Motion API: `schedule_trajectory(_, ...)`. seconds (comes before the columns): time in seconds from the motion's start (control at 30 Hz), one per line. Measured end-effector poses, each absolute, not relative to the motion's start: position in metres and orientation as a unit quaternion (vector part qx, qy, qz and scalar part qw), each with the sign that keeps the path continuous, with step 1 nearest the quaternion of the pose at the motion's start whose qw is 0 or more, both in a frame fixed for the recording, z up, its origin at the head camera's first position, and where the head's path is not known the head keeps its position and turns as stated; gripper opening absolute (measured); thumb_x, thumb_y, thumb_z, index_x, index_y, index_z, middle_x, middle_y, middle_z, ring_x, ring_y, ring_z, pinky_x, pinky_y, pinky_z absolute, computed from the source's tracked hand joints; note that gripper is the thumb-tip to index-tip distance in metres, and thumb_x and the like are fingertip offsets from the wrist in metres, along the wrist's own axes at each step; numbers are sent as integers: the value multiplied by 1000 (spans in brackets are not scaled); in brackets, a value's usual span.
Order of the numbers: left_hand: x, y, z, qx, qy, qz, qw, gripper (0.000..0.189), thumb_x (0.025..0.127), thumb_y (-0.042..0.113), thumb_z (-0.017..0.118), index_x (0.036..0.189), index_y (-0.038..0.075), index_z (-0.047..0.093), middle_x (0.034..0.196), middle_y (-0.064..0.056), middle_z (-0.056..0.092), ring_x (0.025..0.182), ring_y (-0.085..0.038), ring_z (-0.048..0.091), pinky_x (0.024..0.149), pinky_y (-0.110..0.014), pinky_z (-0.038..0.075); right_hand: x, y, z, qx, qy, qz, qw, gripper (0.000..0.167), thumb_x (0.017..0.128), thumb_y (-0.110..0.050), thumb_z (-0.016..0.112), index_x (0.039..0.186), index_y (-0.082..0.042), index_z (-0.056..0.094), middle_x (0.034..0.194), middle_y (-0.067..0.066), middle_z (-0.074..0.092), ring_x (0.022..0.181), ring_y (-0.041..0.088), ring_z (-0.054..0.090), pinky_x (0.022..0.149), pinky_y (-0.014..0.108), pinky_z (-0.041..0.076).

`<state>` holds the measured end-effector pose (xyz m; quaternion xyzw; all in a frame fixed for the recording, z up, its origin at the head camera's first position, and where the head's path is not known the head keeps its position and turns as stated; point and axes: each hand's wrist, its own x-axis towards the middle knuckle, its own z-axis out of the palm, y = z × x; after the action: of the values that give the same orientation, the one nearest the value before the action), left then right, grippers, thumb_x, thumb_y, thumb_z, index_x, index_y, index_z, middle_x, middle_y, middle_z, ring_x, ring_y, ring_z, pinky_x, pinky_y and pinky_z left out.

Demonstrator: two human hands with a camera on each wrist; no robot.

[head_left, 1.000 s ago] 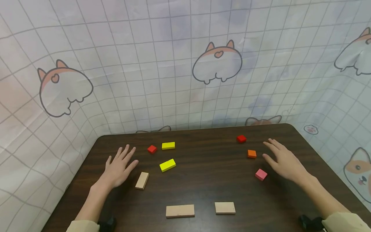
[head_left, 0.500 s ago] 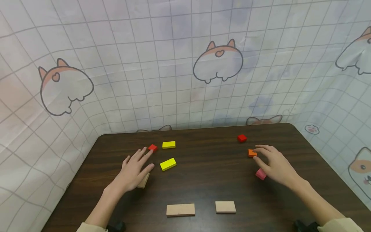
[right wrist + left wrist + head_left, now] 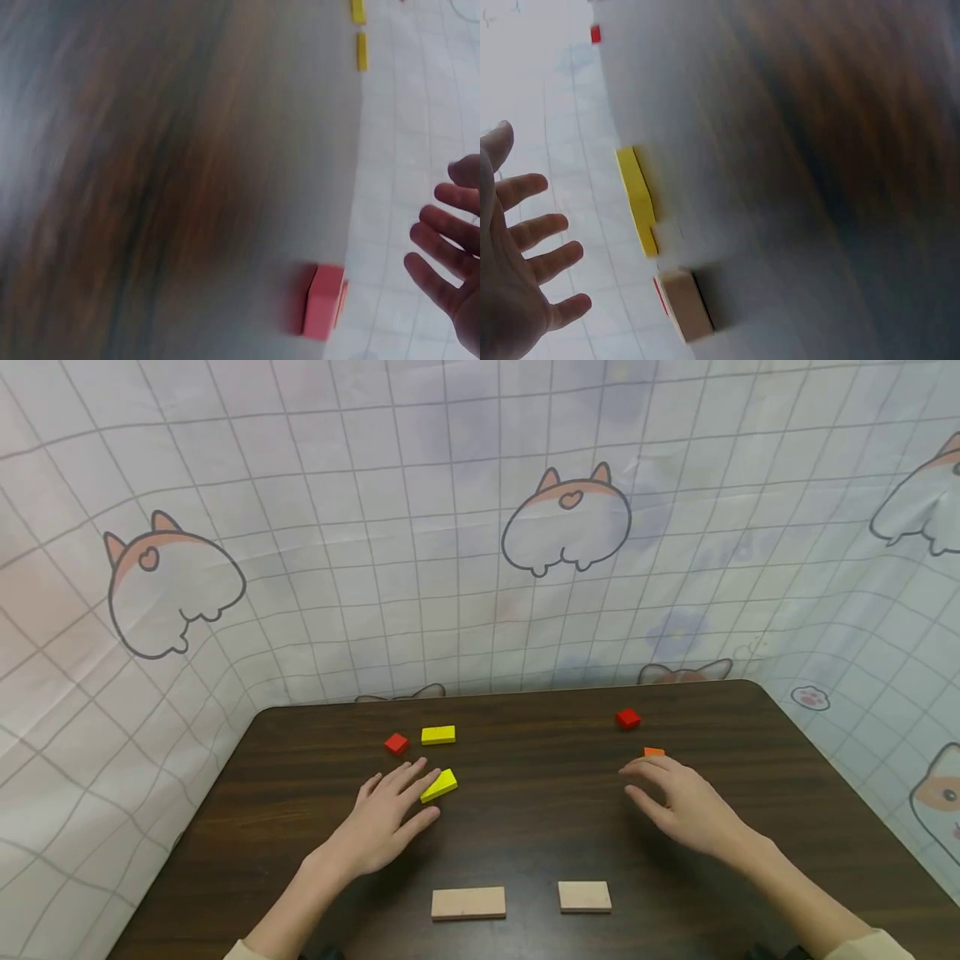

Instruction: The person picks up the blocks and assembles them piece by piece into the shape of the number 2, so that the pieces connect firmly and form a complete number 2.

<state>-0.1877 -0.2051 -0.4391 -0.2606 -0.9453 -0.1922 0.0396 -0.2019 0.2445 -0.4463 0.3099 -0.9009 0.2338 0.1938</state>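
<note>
My left hand (image 3: 386, 822) hovers over the left middle of the table, fingers spread and holding nothing. Its fingertips overlap the nearer yellow block (image 3: 442, 784) in the head view. It hides a plain wooden block (image 3: 686, 304), which the left wrist view shows on the tabletop. On the other side my right hand (image 3: 688, 806) hangs in the air with loosely bent fingers and nothing in them. Behind it, only the far edge of an orange block (image 3: 654, 752) shows. A pink block (image 3: 324, 300), covered by that hand from above, appears in the right wrist view.
Two flat wooden blocks, a longer one (image 3: 468, 903) and a shorter one (image 3: 585, 897), lie near the front of the dark wooden table (image 3: 525, 827). Farther back are a red block (image 3: 397, 744), another yellow block (image 3: 438, 735) and a second red block (image 3: 627, 718). A patterned cloth (image 3: 450, 568) hangs behind.
Both hands have moved inward over the table, the left to the right and the right to the left. They now cover the left wooden block and the pink one. The blocks have not moved.
</note>
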Motion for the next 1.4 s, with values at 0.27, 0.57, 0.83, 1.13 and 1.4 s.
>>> schedule_trajectory(0.27,-176,-183,-438,-309,-931,-191,24,56,104,45,59,149,11,56,153,-12,48,141,-30,43,109,-64,30,-192,222,-444,372,-885,265,87,17,100,-17,70,116,-12,72,112,-7,69,99,12,66,83,39,56)
schedule_trajectory(0.57,-165,-167,-440,-348,-914,-205,-36,51,104,43,60,144,10,61,134,-2,56,123,-17,54,98,-49,41,-177,207,-451,428,-852,301,-8,21,101,-35,69,112,-17,71,100,-16,63,87,7,60,75,30,53)
schedule_trajectory(0.83,-156,-160,-438,-361,-906,-202,-94,53,104,47,59,145,13,60,123,3,58,107,-10,56,94,-37,47,-167,196,-462,432,-835,335,-61,24,98,-38,73,113,-19,70,100,-11,63,87,6,59,71,25,52)
schedule_trajectory(1.13,-155,-158,-439,-370,-896,-213,-121,48,97,45,71,135,15,67,113,8,59,96,-6,56,87,-25,49,-162,190,-461,431,-827,344,-106,33,93,-42,76,114,-19,66,97,-12,59,86,5,56,73,25,50)
schedule_trajectory(1.4,-152,-155,-440,-383,-884,-224,-147,42,91,46,78,123,19,69,101,14,56,89,-2,55,80,-22,48,-158,185,-463,443,-831,319,-106,34,89,-41,82,112,-23,65,96,-16,57,85,1,55,75,21,48)
